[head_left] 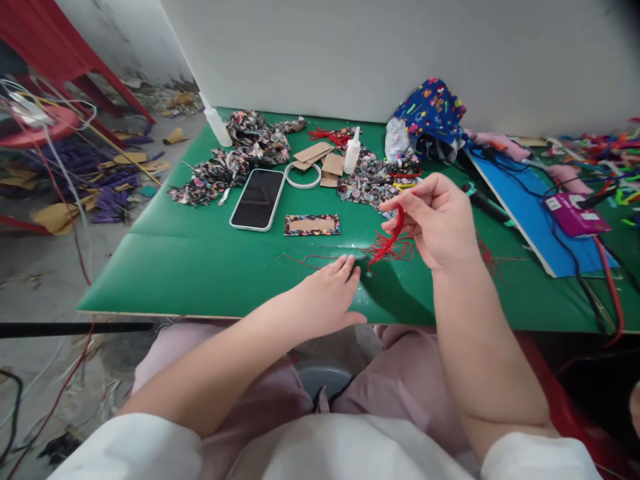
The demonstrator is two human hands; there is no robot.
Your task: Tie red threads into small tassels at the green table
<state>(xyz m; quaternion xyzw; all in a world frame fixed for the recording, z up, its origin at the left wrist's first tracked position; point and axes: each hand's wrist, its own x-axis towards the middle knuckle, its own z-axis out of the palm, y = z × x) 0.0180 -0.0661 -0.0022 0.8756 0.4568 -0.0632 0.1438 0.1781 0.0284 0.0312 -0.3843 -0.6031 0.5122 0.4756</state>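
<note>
Between its pinched fingertips, my right hand [435,220] holds up a bundle of red thread [393,243] whose lower end hangs down near the table. Loose red strands lie on the green tabletop [200,267] beneath and beside it. My left hand [327,293] rests by the table's front edge with its fingers stretched out and the thumb apart, just left of the hanging thread. Beyond it lies a small card piece with a floral fabric border [313,225]. A phone [257,200] with a dark screen is to its left.
Crumpled floral fabric [255,140], two white squeeze bottles [217,123] [353,153], brown card pieces [313,155] and a tape ring [303,176] sit farther back. On the right are a blue board [525,213], a purple box [575,215] and cables.
</note>
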